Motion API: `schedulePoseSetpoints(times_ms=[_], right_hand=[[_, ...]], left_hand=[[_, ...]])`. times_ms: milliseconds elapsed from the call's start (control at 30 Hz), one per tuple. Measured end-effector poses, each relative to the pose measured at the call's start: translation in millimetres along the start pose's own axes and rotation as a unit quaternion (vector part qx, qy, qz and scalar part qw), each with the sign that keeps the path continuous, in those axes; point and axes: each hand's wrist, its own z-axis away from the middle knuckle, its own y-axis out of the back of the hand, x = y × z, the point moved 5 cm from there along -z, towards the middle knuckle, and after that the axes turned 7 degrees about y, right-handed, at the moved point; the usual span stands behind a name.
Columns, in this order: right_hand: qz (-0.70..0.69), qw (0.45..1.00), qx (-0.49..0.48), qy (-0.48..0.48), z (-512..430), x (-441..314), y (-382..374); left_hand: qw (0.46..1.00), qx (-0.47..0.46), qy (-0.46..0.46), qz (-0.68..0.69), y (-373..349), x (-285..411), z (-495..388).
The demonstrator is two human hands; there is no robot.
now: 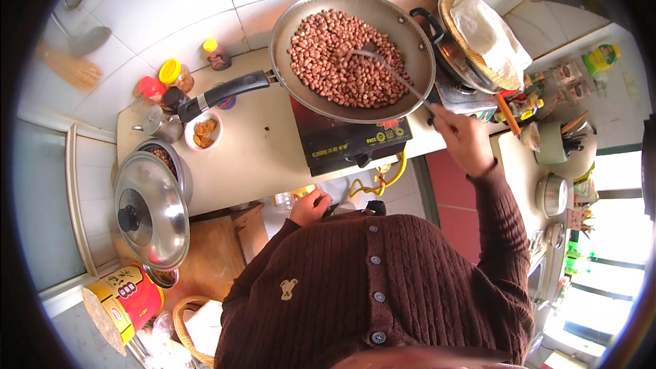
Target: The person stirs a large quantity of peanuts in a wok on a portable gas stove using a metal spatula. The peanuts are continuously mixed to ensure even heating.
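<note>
A wide metal wok [353,113] sits on a black cooktop [333,151], its black handle pointing left. Reddish-brown peanuts [328,56] fill much of its middle. At the right, beyond the wok's rim, my right hand [464,138] is closed around the handle of a metal spatula [397,74]; the tool's head lies among the peanuts, partly hidden and slightly blurred. My left hand [311,206] rests near my body, below the counter's front edge, fingers curled with nothing visible in them.
On the counter [236,164] stand a pink-rimmed bowl [204,130] of brown food, lidded jars [177,74] and a pot with peanuts under a tilted lid [154,210]. Right of the wok, a second pan holds a woven tray [482,61] with white cloth. A yellow hose [394,179] hangs below.
</note>
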Motion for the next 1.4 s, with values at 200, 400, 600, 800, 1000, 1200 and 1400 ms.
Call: schedulePoseSetpoints(times_ms=[200,400,600,800,1000,1200,1400], right_hand=[[-0.129,0.991,-0.044,0.004,48.3,-33.6,5.0],[-0.110,0.988,-0.040,-0.102,42.5,17.1,17.0],[-0.085,0.990,0.069,-0.090,-5.8,59.0,4.2],[-0.101,0.992,0.044,0.068,-35.8,17.6,-35.8],[0.086,0.991,-0.078,0.068,14.3,-29.9,51.3],[0.191,0.976,-0.058,0.086,27.4,-41.1,77.3],[0.064,0.994,0.017,0.092,-40.0,-20.1,6.3]], left_hand=[[0.999,-0.017,-0.010,0.032,2.9,-0.4,-1.5],[1.000,-0.007,-0.028,0.010,4.2,-0.5,-3.8],[1.000,-0.006,-0.015,-0.002,4.3,-3.5,-2.1],[0.999,0.002,-0.028,0.037,0.4,-5.3,-4.2],[0.999,-0.003,-0.034,0.021,0.5,-8.0,-10.8],[0.999,0.003,-0.033,0.009,-0.4,-6.9,-9.3],[0.999,0.007,-0.024,0.027,4.1,-12.9,-3.5]])
